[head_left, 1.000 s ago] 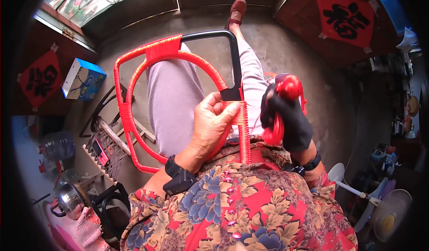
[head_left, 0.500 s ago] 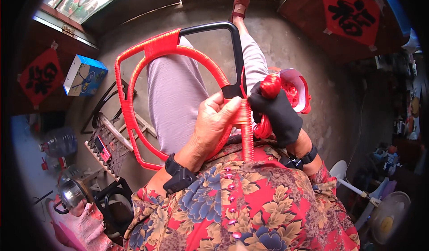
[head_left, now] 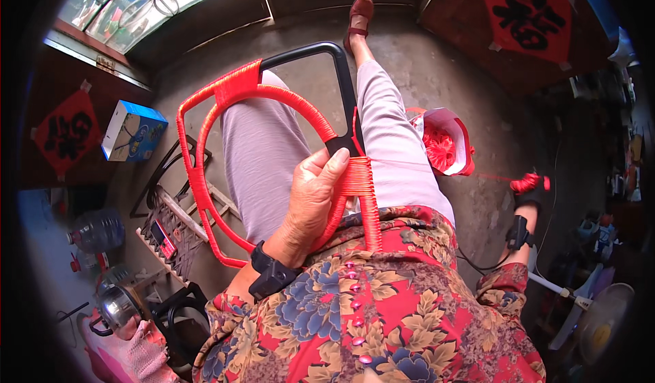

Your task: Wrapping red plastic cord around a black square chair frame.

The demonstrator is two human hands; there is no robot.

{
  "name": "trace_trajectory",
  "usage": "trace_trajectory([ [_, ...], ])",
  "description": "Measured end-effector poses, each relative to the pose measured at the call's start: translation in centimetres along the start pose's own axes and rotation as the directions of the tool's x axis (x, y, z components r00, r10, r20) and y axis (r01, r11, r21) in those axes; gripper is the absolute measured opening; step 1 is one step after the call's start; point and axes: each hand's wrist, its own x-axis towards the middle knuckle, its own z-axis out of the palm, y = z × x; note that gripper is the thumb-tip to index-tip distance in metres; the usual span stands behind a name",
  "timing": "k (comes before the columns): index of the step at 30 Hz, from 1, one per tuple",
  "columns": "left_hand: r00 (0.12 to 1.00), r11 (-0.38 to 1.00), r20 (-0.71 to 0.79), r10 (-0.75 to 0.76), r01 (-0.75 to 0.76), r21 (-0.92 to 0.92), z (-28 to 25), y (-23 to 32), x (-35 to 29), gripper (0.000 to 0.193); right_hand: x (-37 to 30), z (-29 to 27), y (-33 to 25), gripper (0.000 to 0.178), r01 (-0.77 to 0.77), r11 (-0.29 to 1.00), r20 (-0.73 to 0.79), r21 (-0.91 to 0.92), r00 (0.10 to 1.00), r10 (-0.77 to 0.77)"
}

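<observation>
A black metal frame (head_left: 349, 86) with an inner ring rests across my lap, much of it wrapped tightly in red cord (head_left: 365, 195). My bare left hand (head_left: 312, 192) is closed on the frame at the edge of the wrapping, thumb on top, where a short red strand stands up by bare black metal. Far out to the right, my right hand (head_left: 533, 195) in a black glove is closed round a bundle of red cord (head_left: 524, 183). A faint, blurred red line runs leftward from that bundle. The gloved fingers are partly hidden.
A white-lined red bag (head_left: 456, 148) holding red material stands right of my leg. On the left are a blue box (head_left: 136, 132), a low woven stool (head_left: 167, 229) with a phone on it, a large clear bottle (head_left: 99, 231) and a metal kettle (head_left: 119, 304). A fan (head_left: 604, 321) stands lower right.
My right hand has swung from beside the frame far out to the right, carrying the cord bundle. My left hand keeps its grip, and the frame has shifted slightly left in view.
</observation>
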Motion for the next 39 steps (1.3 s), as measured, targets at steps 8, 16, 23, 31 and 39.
trace_trajectory([
  [8,0.998,0.981,-0.057,-0.013,0.002,-0.195,0.9,-0.2,0.5,0.020,-4.0,2.3,3.2,0.035,-0.046,0.798,-0.030,-0.601,0.999,0.035],
  [16,0.993,0.997,-0.092,0.077,-0.077,0.005,-1.5,-1.7,0.8,0.021,-8.0,19.2,24.4,0.058,0.447,0.167,0.382,-0.879,0.447,0.809],
  [23,0.818,0.846,-0.257,0.515,-0.437,0.304,0.6,0.0,-0.3,0.029,-5.4,21.0,26.0,0.054,0.194,0.691,0.405,-0.696,0.901,0.154],
  [31,0.263,-0.179,0.542,0.798,-0.755,0.631,1.0,1.2,-1.9,0.049,-9.0,25.6,24.1,0.057,0.952,0.120,0.923,-0.282,0.235,0.304],
  [39,0.797,0.745,-0.117,0.593,-0.487,0.455,0.4,0.2,-0.5,0.036,-8.1,22.3,19.3,0.020,0.411,0.390,0.533,-0.824,0.796,0.287],
])
